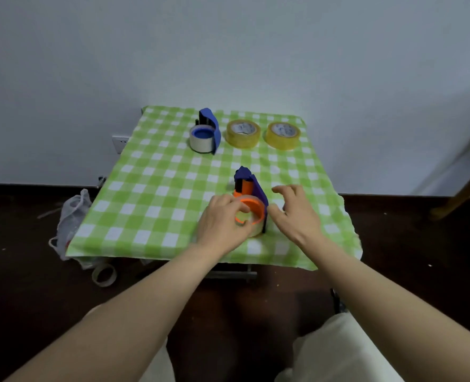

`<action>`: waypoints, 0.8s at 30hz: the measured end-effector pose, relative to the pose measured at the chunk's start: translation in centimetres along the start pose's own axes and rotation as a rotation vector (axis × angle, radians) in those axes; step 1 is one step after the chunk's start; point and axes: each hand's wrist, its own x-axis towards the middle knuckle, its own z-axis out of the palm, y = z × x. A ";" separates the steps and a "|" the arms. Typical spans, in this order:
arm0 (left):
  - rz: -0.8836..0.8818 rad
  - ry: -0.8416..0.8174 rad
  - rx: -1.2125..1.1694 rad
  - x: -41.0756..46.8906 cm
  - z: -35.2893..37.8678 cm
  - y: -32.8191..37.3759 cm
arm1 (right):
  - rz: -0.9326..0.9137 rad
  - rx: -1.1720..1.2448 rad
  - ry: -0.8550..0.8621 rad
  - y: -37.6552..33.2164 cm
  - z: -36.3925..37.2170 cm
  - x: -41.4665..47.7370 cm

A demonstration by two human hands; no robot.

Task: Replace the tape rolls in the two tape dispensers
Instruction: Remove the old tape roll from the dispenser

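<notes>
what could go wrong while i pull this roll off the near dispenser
1. The left hand grips the roll, but the right hand is open, not gripping the near dispenser; a hard pull may tip or drag it.
2. It stands close to the front edge of the tablecloth, so it might slide off.

Pale wall [228, 37] behind, dark floor [21, 271] below; white socket [119, 143] low on wall beside table's [151, 188] far left corner.
</notes>
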 end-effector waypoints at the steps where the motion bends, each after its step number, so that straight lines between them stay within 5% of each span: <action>1: 0.062 -0.025 0.072 0.1 0.3 0.3 | 0.059 0.045 -0.031 0.0 0.1 0.6; 6: 0.123 -0.173 0.359 0.8 1.8 0.5 | 0.131 0.035 -0.166 -0.7 0.9 1.4; 15: 0.100 -0.250 0.257 0.4 0.7 -0.9 | 0.115 0.045 -0.055 0.7 -1.2 1.7; 24: 0.143 -0.201 0.432 0.7 1.0 1.0 | 0.101 -0.026 -0.063 0.3 -1.4 1.1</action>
